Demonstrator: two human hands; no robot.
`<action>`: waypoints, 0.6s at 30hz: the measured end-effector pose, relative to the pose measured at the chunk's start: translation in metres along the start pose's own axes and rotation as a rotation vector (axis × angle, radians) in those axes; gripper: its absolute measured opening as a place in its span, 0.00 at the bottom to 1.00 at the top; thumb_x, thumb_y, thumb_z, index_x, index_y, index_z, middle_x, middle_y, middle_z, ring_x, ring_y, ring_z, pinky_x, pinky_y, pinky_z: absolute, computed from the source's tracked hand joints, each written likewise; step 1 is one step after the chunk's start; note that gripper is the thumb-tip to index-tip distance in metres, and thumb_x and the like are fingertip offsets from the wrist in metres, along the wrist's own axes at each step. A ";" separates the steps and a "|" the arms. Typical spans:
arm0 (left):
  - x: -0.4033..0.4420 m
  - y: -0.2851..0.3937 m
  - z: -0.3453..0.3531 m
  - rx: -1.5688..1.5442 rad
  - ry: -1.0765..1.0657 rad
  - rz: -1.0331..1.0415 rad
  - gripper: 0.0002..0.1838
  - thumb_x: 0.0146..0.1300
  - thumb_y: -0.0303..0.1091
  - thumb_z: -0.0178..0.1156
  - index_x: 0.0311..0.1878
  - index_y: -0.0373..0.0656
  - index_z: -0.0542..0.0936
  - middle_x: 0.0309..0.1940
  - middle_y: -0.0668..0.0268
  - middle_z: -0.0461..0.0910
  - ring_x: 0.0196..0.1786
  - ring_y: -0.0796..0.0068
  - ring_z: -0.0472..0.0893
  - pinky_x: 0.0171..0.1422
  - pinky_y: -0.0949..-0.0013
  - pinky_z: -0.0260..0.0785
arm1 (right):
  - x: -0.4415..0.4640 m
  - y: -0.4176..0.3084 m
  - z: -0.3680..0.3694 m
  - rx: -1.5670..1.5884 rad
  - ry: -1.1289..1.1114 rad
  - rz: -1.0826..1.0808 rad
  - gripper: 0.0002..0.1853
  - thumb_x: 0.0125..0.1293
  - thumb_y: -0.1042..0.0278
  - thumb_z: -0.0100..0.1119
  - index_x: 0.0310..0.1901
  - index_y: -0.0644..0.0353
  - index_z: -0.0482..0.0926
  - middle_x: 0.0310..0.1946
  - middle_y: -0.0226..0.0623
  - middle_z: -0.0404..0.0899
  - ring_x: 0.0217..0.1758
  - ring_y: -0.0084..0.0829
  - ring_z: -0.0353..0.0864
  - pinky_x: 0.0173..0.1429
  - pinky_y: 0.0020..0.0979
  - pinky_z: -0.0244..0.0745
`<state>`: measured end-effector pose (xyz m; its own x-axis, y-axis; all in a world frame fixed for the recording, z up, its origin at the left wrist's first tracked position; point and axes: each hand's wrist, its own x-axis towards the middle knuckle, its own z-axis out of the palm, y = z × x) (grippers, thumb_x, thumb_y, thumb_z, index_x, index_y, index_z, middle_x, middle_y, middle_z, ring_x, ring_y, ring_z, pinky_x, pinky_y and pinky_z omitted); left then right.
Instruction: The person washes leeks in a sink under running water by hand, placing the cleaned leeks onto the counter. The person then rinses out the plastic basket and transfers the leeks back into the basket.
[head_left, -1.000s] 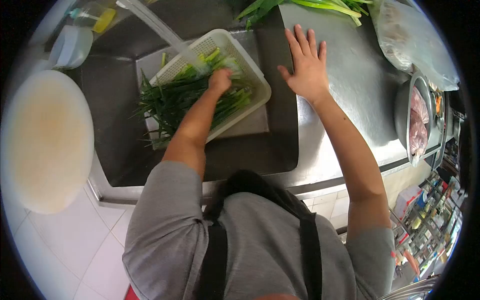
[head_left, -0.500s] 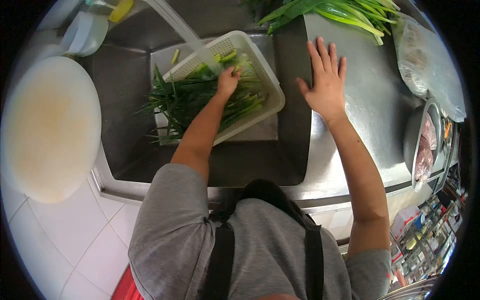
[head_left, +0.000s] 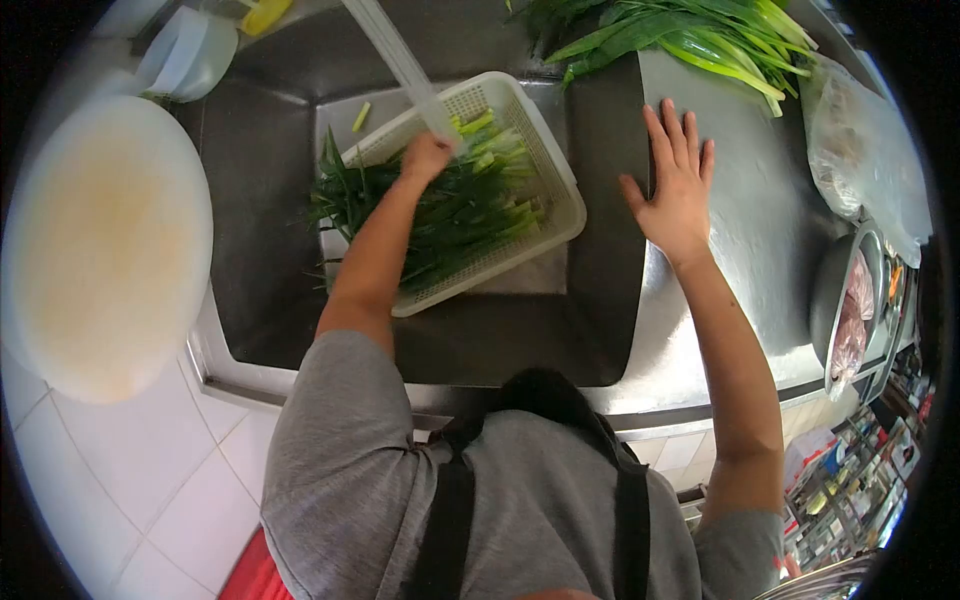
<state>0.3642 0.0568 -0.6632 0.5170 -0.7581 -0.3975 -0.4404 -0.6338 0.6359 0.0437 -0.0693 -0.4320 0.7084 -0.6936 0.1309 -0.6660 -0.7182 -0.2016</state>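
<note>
My left hand (head_left: 427,158) is over the white perforated basket (head_left: 566,205) in the sink, right beside the falling stream of water (head_left: 398,60). Its fingers are curled closed, and whatever they may hold is hidden. Long leafy greens like green onions (head_left: 455,215) fill the basket, pale stalks to the right, dark leaves spilling past its left rim. Flat on the metal counter (head_left: 760,290), at the sink's right edge, rests my right hand (head_left: 678,195), fingers spread and nothing in it.
More green stalks (head_left: 700,45) lie at the counter's back. A plastic bag (head_left: 860,150) and a metal bowl of bagged meat (head_left: 852,310) stand at the right. A round white board (head_left: 110,250) and a white bowl (head_left: 190,55) are left of the metal sink (head_left: 440,345).
My left hand has moved left across the basket, from the pale stalks toward the leaves. My right hand stays flat on the counter. The whole view has shifted slightly.
</note>
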 end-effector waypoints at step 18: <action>0.133 -0.137 -0.091 -0.023 0.085 -0.377 0.13 0.62 0.26 0.54 0.50 0.38 0.78 0.42 0.58 0.80 0.40 0.64 0.80 0.47 0.64 0.74 | 0.004 -0.002 0.001 -0.052 -0.031 -0.034 0.27 0.50 0.70 0.65 0.56 0.46 0.74 0.73 0.38 0.50 0.77 0.47 0.46 0.76 0.56 0.41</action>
<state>0.5603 0.0572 -0.7429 0.6990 -0.4567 -0.5503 -0.1917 -0.8610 0.4710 0.0483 -0.0706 -0.4323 0.7371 -0.6673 0.1069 -0.6521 -0.7438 -0.1469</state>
